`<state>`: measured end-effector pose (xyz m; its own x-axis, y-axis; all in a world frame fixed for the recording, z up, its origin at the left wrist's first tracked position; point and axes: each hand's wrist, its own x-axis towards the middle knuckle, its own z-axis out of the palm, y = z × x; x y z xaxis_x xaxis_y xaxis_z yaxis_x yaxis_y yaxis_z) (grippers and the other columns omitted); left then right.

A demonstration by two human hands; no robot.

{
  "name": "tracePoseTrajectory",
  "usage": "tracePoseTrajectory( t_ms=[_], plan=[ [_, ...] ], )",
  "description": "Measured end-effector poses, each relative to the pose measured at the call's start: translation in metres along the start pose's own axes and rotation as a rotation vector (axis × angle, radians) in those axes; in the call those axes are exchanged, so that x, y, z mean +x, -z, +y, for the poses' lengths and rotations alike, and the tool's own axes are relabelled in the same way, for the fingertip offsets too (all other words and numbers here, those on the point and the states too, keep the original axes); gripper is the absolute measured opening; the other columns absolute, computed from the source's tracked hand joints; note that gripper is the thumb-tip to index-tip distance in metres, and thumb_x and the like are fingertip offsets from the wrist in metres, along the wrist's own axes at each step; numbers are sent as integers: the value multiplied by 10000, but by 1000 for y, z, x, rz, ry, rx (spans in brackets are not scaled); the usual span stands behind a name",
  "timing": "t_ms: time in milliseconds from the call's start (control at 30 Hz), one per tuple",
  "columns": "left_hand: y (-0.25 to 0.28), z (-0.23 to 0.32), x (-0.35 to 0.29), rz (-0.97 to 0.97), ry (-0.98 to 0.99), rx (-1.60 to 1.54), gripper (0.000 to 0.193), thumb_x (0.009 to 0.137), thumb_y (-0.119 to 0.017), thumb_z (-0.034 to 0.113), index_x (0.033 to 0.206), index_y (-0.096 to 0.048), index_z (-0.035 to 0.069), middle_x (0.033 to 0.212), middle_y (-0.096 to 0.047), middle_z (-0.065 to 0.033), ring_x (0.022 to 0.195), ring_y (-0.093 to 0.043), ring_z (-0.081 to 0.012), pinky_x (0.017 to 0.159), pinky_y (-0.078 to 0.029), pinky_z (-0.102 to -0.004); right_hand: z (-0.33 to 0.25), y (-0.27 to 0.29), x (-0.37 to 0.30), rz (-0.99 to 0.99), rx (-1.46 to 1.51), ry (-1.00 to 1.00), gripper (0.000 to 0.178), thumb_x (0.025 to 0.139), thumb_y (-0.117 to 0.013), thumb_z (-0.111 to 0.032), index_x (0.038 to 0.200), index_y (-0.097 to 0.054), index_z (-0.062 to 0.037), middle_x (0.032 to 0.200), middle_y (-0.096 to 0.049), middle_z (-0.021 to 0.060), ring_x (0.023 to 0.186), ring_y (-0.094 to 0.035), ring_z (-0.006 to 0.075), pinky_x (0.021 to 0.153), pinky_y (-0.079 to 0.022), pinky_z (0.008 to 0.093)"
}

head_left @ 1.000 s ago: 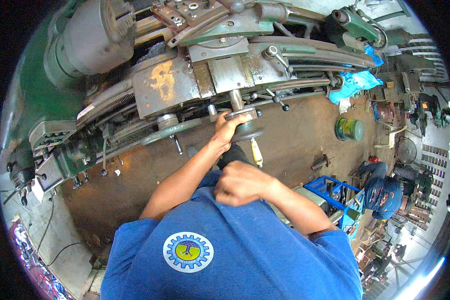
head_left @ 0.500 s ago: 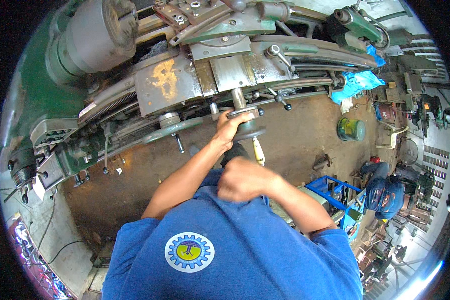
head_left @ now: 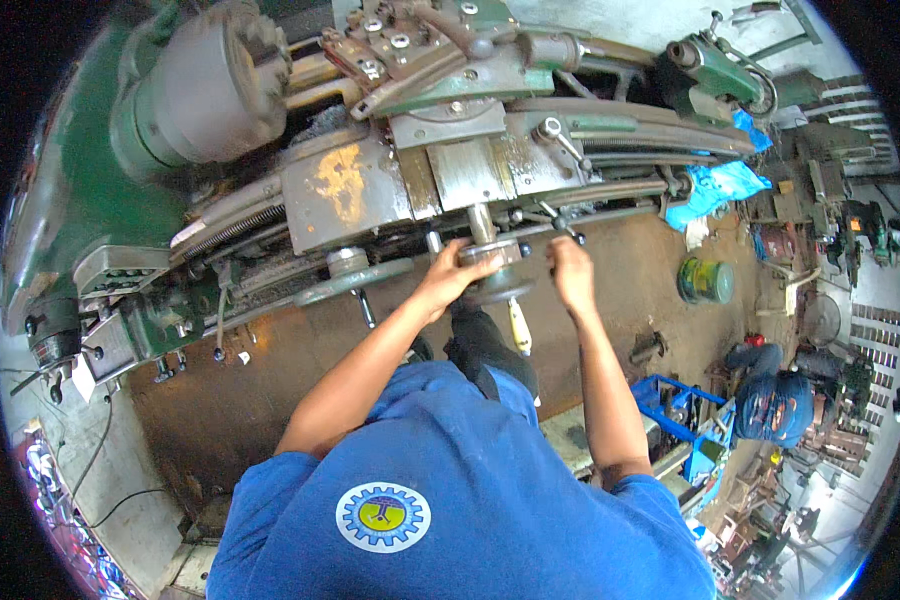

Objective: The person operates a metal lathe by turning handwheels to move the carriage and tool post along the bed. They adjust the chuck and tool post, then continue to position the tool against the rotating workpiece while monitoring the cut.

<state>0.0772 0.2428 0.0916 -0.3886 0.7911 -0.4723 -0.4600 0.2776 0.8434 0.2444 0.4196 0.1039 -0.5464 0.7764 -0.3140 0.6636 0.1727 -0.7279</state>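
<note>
We see our left hand [head_left: 450,283] with its fingers wrapped around the rim of the round grey metal handwheel [head_left: 498,270] that juts from the front of the big green and grey metal lathe [head_left: 370,180], just below its worn steel carriage apron [head_left: 345,195]. Our right hand [head_left: 572,275] sits just beside the same wheel on its right, fingers curled around a thin dark metal lever [head_left: 560,225] with a small ball end; how tightly they clench it we cannot tell. A pale cream tool handle [head_left: 518,325] hangs just under the wheel. Beyond the machine lies the brown workshop floor [head_left: 630,270], with a green round can [head_left: 706,280] and a crumpled blue plastic sheet [head_left: 715,185] near the lathe's right end. A person in a blue cap [head_left: 770,405] crouches well apart at the right
</note>
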Motion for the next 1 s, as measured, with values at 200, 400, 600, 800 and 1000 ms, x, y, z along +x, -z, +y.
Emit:
tracePoseTrajectory(
  t_ms=[200, 400, 600, 800, 1000],
  plan=[
    [53, 35, -71, -49, -104, 414, 655, 748, -832, 261, 1279, -525, 30, 1213, -597, -136, 995, -645, -206, 847, -523, -331, 17, -62, 29, -92, 519, -221, 459, 966, -489, -330, 1152, -612, 71, 1092, -651, 232, 901, -666, 366, 768, -550, 418],
    [104, 62, -144, 333, -163, 336, 355, 766, -808, 208, 1044, -665, 40, 890, -697, -43, 768, -645, -83, 681, -528, -246, 84, -32, 31, -49, 573, -300, 450, 934, -422, -294, 855, -643, 90, 751, -682, 193, 624, -681, 257, 544, -589, 365],
    [141, 46, -117, 729, -549, 899, 306, 817, -721, 291, 943, -659, 19, 914, -657, -158, 896, -632, -339, 819, -494, -415, 201, -116, -36, -416, -435, -363, 423, 864, -601, -381, 897, -699, 29, 794, -683, 126, 799, -664, 224, 752, -530, 393],
    [135, 15, -89, 818, -358, 1054, 467, 806, -642, 487, 729, -708, 31, 761, -649, -137, 761, -642, -325, 700, -513, -422, 170, -119, -87, -197, -244, -325, 368, 808, -655, -414, 972, -719, -91, 949, -710, 151, 937, -675, 303, 848, -497, 407],
    [139, 13, -88, 865, -359, 1067, 506, 795, -629, 510, 690, -717, 23, 713, -660, -161, 736, -654, -328, 672, -521, -436, 199, -105, -77, -232, -242, -461, 282, 780, -625, -277, 940, -744, -78, 854, -702, 64, 835, -635, 158, 777, -490, 301]
  ],
)
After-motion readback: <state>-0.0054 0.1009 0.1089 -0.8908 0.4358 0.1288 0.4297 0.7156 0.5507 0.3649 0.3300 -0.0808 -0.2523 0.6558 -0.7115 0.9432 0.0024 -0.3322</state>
